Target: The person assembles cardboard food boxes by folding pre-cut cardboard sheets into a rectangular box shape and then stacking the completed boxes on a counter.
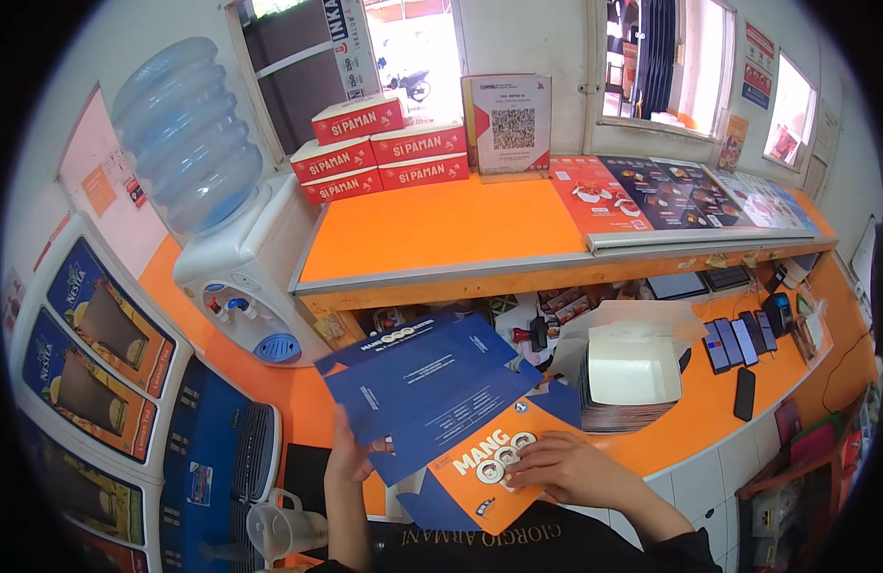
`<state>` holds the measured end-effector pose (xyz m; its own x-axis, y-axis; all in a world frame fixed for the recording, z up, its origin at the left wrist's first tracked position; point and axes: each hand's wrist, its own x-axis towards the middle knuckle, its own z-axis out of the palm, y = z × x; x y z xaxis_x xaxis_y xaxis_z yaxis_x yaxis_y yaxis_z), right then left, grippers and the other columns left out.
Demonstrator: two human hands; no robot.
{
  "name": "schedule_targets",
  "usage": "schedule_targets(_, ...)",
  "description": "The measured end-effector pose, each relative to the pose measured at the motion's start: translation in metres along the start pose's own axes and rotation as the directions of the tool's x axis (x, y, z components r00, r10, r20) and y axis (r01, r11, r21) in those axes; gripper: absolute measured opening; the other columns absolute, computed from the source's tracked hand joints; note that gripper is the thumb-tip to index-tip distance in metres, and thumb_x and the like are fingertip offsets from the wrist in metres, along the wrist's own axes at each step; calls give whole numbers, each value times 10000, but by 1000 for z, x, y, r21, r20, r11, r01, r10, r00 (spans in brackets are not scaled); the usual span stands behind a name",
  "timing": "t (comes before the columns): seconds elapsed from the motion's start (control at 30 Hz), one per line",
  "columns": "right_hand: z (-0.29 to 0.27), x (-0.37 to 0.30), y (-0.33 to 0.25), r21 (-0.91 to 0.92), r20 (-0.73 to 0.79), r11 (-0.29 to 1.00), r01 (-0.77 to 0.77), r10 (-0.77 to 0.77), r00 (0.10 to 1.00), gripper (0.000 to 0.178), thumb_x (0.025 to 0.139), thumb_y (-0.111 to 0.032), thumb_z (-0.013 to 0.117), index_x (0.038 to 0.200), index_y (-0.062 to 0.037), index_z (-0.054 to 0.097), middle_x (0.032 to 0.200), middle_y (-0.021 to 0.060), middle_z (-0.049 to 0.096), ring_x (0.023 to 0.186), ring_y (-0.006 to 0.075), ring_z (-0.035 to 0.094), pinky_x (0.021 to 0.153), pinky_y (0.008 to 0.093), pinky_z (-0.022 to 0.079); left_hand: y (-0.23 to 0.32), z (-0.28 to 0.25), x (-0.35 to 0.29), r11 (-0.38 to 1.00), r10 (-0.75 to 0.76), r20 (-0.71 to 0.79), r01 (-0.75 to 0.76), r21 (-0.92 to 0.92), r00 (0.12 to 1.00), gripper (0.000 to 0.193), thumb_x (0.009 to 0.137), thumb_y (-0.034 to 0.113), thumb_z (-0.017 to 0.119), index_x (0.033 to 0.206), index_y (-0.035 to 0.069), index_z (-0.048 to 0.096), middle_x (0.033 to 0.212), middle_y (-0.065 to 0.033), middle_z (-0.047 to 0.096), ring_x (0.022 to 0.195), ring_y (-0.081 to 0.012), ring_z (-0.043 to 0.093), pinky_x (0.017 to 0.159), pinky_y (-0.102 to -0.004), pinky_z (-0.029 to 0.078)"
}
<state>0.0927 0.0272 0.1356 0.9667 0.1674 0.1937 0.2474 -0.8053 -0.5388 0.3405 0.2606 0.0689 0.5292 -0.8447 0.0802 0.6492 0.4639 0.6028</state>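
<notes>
A partly folded cardboard food box (441, 382), blue with an orange lid panel, is held in front of my body, tilted over the lower counter. My left hand (348, 451) grips its left edge, with part of the fingers hidden behind the blue board. On the orange panel lies my right hand (573, 470), its fingers bent over the printed round figures and its thumb not clearly seen. Just beyond to the right, an open box with a white inside (634, 368) rests on a thick stack of flat cartons (628, 417).
Several phones (733, 344) lie on the orange lower counter at the right. Red and white boxes (420, 172) and a framed code sign (508, 124) stand on the raised counter (441, 229). At left are a water dispenser (241, 258), drink machine (98, 363) and clear plastic jug (279, 530).
</notes>
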Motion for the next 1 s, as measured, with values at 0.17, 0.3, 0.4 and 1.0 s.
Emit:
schedule_targets(0.17,30,19,15,59,135,997,55,-63,989,332,809,-199,698,1132,-158,635,1265,10,563,1184,242,501,1010,404,381,-8,-29,17,967,-29,-364,119,226,931,333,941,255,503,1198,44,497,1039,-104,597,828,-201,645,593,-320,559)
schedule_targets(0.3,55,60,-1,-43,-184,974,224,-228,956,361,825,-266,668,1165,-154,623,1226,12,576,1107,227,530,954,361,414,-30,16,19,928,43,-422,120,352,905,396,907,184,544,1255,21,451,1093,-85,564,971,-207,583,803,-339,509)
schedule_targets(0.4,71,74,-2,-273,-238,928,254,-321,917,376,792,-243,680,1155,-156,627,1164,-1,591,1042,193,540,905,346,422,-35,30,18,912,-18,-423,188,365,906,431,901,168,538,1278,-5,421,1115,-100,563,1020,-200,576,877,-332,483)
schedule_targets(1.0,38,102,3,4,-662,986,168,-123,739,398,698,-154,780,1044,-46,617,1047,114,568,924,278,554,779,368,480,-56,33,45,725,335,-118,-175,666,935,241,942,120,529,1160,16,518,1041,-38,576,966,-112,556,842,-257,449)
